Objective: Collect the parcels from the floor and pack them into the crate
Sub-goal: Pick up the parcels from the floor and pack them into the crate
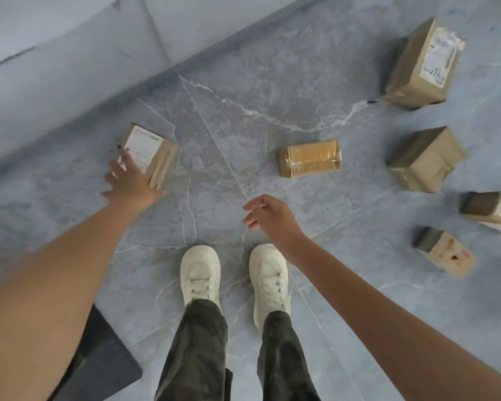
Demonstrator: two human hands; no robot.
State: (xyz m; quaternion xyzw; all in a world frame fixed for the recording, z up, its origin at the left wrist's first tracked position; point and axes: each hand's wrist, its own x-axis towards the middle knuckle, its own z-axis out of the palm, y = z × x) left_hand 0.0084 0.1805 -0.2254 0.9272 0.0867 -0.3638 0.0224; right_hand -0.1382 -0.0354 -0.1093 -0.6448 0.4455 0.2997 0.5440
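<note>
Several brown paper parcels lie on the grey marble floor. My left hand (129, 180) reaches over the near end of a flat parcel with a white label (151, 153), fingers spread and touching it, without a closed grip. My right hand (268, 214) hovers open and empty above the floor, short of a small taped parcel (310, 158). To the right lie a large labelled parcel (424, 66), a cube-shaped parcel (427, 159), a parcel at the frame's edge (492, 211) and a small parcel (446, 251). No crate is clearly in view.
A grey wall base (70, 68) runs diagonally across the upper left, close behind the labelled parcel. A dark flat object (104, 363) lies by my left leg at the bottom left. My white shoes (232, 279) stand at the centre.
</note>
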